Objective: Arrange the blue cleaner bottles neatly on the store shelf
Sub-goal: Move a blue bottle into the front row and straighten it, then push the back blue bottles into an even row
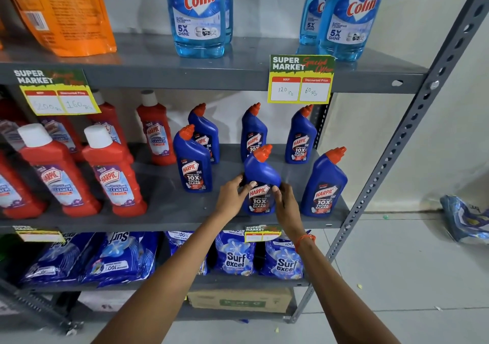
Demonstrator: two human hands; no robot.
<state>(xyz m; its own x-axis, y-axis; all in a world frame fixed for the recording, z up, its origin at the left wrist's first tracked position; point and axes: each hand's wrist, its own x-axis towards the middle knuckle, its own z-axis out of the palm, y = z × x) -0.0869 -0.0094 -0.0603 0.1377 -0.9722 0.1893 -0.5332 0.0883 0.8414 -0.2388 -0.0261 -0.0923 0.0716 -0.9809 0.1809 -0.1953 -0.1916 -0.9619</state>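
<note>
Grey metal shelving fills my view, and the middle shelf [169, 206] carries the blue cleaner bottles on its right half. I have one blue bottle [260, 182] near the front edge, clasped from both sides: my left hand [232, 198] wraps its left flank with the thumb across the label, and my right hand [287, 206] presses its right flank. My fingers cover the label's edges, and the bottle's base is partly hidden behind my hands, so I cannot tell whether it rests on the shelf or is lifted.

Left of the held bottle stands another blue bottle [194, 161], with a second [206, 132] partly hidden behind it. Behind the held bottle is one more [253, 129], its lower part blocked from view. To the right stand a rear bottle [300, 135] and a front bottle [324, 184]. Further left, red cleaner bottles [113, 171] run off the frame edge. Above, a price tag [300, 80] hangs from the upper shelf; the tag at far left is blurred.
</note>
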